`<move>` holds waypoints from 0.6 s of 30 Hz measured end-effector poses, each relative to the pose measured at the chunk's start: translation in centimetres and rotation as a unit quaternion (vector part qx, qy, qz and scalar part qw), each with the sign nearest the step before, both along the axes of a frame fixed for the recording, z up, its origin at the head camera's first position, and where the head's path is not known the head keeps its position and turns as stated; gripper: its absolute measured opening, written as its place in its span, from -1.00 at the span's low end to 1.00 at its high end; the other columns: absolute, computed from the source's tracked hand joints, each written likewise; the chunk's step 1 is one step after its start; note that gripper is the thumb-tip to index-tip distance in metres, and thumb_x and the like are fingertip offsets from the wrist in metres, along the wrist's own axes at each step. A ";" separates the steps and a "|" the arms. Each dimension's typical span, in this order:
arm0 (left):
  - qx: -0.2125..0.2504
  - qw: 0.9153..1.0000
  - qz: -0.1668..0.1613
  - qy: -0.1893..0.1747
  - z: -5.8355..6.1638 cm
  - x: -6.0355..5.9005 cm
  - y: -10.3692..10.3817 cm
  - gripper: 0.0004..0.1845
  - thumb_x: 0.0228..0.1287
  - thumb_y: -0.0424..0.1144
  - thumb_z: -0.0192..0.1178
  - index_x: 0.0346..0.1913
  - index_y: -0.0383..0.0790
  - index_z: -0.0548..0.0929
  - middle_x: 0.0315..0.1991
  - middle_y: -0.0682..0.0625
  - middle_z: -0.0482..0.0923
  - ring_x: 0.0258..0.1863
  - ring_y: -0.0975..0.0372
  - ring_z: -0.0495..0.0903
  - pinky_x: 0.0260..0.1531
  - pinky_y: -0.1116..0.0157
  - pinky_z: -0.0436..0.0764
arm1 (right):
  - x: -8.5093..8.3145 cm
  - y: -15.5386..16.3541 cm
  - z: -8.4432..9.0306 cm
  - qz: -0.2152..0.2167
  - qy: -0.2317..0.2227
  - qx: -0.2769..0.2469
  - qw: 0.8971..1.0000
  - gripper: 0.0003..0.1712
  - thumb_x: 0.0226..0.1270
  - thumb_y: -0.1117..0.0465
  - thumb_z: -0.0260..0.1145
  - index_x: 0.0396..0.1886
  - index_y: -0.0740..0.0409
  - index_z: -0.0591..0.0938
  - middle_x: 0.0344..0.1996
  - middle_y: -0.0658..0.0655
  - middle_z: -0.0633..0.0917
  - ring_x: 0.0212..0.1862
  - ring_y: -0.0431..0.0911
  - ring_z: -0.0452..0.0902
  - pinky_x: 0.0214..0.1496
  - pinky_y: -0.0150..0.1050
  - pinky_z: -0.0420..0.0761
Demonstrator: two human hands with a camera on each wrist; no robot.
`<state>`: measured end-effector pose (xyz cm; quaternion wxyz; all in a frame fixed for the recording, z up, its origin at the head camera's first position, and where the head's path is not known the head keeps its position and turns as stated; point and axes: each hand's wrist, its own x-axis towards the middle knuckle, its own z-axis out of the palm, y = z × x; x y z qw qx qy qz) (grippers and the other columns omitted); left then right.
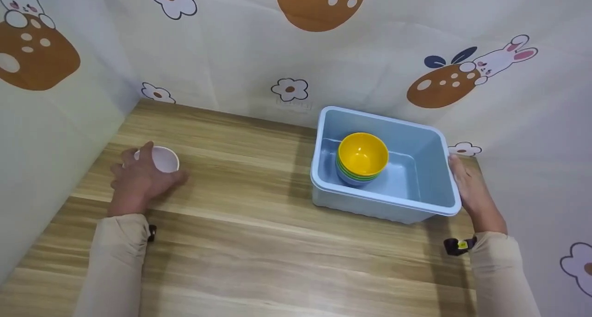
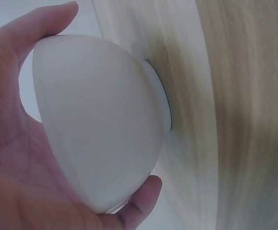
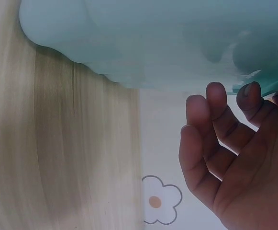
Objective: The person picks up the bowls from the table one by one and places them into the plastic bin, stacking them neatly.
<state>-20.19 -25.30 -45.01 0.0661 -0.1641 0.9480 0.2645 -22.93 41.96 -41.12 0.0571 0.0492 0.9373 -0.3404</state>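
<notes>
At the left of the head view, my left hand (image 1: 145, 180) grips a white bowl (image 1: 165, 159) from above. The left wrist view shows the thumb and fingers spread round opposite sides of the bowl (image 2: 100, 120), with its foot right at the wooden surface. My right hand (image 1: 471, 192) is at the right side of a light blue plastic bin (image 1: 388, 196). Its fingers (image 3: 196, 148) are loosely bent in the right wrist view, their tips right by the bin's outer wall (image 3: 129, 48). Inside the bin, toward its left, stands a stack of bowls with a yellow bowl (image 1: 363, 155) on top.
Green and blue edges show beneath the yellow bowl. Wood-grain tabletop (image 1: 240, 187) stretches between the white bowl and the bin. Behind and at both sides hangs a pale cloth (image 1: 231, 53) printed with flowers and rabbits; the bin stands close to it at the back.
</notes>
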 end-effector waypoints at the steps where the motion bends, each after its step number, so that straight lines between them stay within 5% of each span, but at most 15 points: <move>1: -0.001 1.000 0.001 0.004 0.0 0.0 0.0 0.28 0.04 0.25 0.40 0.62 -0.28 -0.11 0.47 -0.63 -0.17 0.31 -0.63 -0.03 0.00 -0.59 0.25 | 0.0 0.0 0.0 -0.001 0.003 0.000 1.000 -0.04 0.60 -0.35 -0.48 0.23 0.32 0.54 -0.06 0.32 0.68 -0.02 0.02 0.57 0.03 -0.08 0.48; 5: -0.007 1.000 0.001 0.016 -0.1 0.0 0.0 0.23 0.06 0.22 0.38 0.61 -0.31 -0.06 0.44 -0.65 -0.12 0.28 -0.64 0.01 -0.06 -0.57 0.28 | 0.1 0.2 0.0 -0.005 0.014 -0.001 1.000 -0.08 0.61 -0.32 -0.44 0.06 0.32 0.62 -0.34 -0.03 0.71 -0.25 -0.27 0.55 -0.10 -0.25 0.48; 8: -0.007 1.000 0.003 0.016 -0.2 0.0 0.1 0.22 0.06 0.22 0.38 0.60 -0.31 -0.05 0.43 -0.65 -0.11 0.27 -0.64 0.01 -0.07 -0.55 0.29 | 0.1 0.2 0.0 -0.007 0.010 -0.004 1.000 -0.09 0.62 -0.32 -0.43 0.03 0.30 0.62 -0.39 -0.12 0.68 -0.27 -0.28 0.55 -0.11 -0.24 0.48; 18: -0.012 0.999 0.002 0.049 0.3 -0.3 0.6 0.17 0.06 0.19 0.37 0.60 -0.29 0.03 0.41 -0.62 -0.02 0.22 -0.57 0.12 -0.14 -0.47 0.40 | 0.2 0.0 0.0 -0.019 -0.030 -0.003 0.999 0.02 0.54 -0.44 -0.50 0.23 0.28 0.53 0.05 0.42 0.62 0.12 0.24 0.51 0.02 -0.05 0.46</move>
